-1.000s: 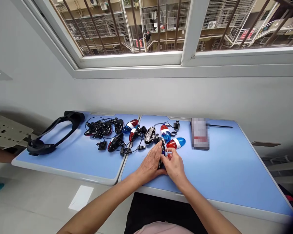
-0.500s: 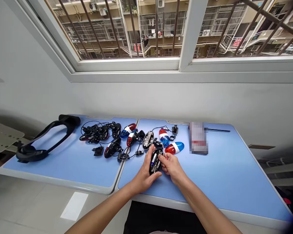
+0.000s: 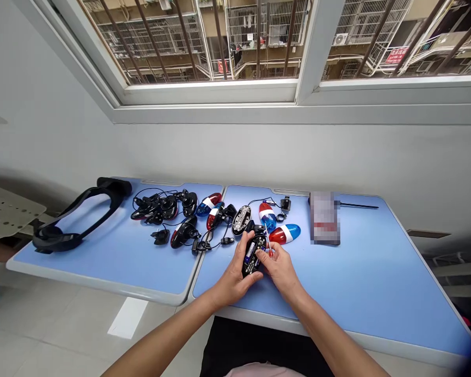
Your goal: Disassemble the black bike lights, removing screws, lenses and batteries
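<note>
My left hand (image 3: 233, 280) cradles an opened black bicycle siren light (image 3: 253, 255) from its left side, thumb below and fingers along its edge. Batteries and a circuit board show inside the housing. My right hand (image 3: 279, 267) is closed round a small screwdriver (image 3: 270, 247) with a red handle, its shaft pointing up and away. The right thumb and fingertips press on the light's open face. Just beyond lie another opened housing (image 3: 242, 220) with silvery insides, a red, white and blue lens cover (image 3: 267, 215) and a second cover (image 3: 284, 234).
Several black corded siren lights (image 3: 167, 207) cluster left of the table joint. A black head strap (image 3: 78, 220) lies at the far left. A pixelated box (image 3: 324, 220) and a thin black rod (image 3: 359, 205) lie at the right. The window wall rises behind the blue table (image 3: 357, 293).
The whole view has shifted slightly. My left hand still holds the opened light, and my right hand still has the screwdriver, its thumb now resting further onto the light's inside.
</note>
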Motion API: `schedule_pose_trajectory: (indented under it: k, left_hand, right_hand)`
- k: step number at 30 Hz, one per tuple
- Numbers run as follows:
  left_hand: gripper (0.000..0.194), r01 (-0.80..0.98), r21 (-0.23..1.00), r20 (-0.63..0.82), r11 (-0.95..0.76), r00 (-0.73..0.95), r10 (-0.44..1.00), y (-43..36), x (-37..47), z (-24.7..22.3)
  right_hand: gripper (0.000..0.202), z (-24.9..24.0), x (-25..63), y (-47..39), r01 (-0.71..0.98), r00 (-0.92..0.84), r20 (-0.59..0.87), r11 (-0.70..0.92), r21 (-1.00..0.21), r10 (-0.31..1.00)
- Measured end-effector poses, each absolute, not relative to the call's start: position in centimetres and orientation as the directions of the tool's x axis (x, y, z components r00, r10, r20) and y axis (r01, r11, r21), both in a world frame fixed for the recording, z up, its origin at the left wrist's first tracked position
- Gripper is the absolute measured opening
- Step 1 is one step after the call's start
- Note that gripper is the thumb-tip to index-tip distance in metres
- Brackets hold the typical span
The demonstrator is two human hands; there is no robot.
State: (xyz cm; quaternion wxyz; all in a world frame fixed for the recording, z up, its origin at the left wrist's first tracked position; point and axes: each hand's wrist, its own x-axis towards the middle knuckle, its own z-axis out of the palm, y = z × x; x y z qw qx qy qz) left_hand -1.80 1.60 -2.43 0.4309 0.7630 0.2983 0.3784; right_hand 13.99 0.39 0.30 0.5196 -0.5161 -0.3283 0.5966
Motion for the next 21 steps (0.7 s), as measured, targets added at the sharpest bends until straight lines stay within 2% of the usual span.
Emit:
schedule_pose_trajectory:
  k: [3,7,8,10,12,14,18,21]
  left_hand:
    - [0.098,0.094,0.919,0.274,-0.383,0.547,0.791,1.8,-2.0,-2.3]
    - [0.095,-0.036,0.977,0.196,-0.211,0.549,0.812,2.3,-2.4,-2.1]
    - [0.094,-0.069,0.984,0.177,-0.167,0.547,0.818,2.5,-2.5,-2.0]
    - [0.093,-0.11,0.989,0.145,-0.101,0.543,0.827,2.8,-2.7,-1.8]
    - [0.092,-0.126,0.989,0.131,-0.073,0.544,0.829,3.0,-2.8,-1.6]
    - [0.092,-0.132,0.989,0.13,-0.067,0.548,0.826,3.1,-2.9,-1.4]
    - [0.092,-0.114,0.99,0.138,-0.088,0.564,0.814,3.1,-3.1,-1.5]
    - [0.093,-0.068,0.99,0.14,-0.123,0.593,0.793,2.9,-3.1,-1.5]
  right_hand:
    - [0.047,0.1,14.1,0.4,-0.261,0.053,-0.26,-0.238,-0.936,0.964]
    - [0.043,0.2,15.5,-1.0,-0.212,0.032,-0.256,-0.244,-0.946,0.966]
    - [0.043,0.3,15.9,-1.8,-0.162,0.04,-0.235,-0.226,-0.961,0.971]
    - [0.041,0.6,17.0,-3.5,0.054,0.02,-0.148,-0.149,-0.987,0.989]
    - [0.038,1.1,17.9,-5.2,0.315,-0.122,-0.096,-0.053,-0.948,0.988]
    - [0.038,1.6,18.4,-6.3,0.49,-0.21,-0.087,0.028,-0.872,0.974]
    - [0.041,2.7,18.7,-6.6,0.683,-0.218,-0.095,0.082,-0.726,0.971]
    - [0.039,3.3,18.6,-5.9,0.756,-0.231,-0.128,0.096,-0.647,0.964]
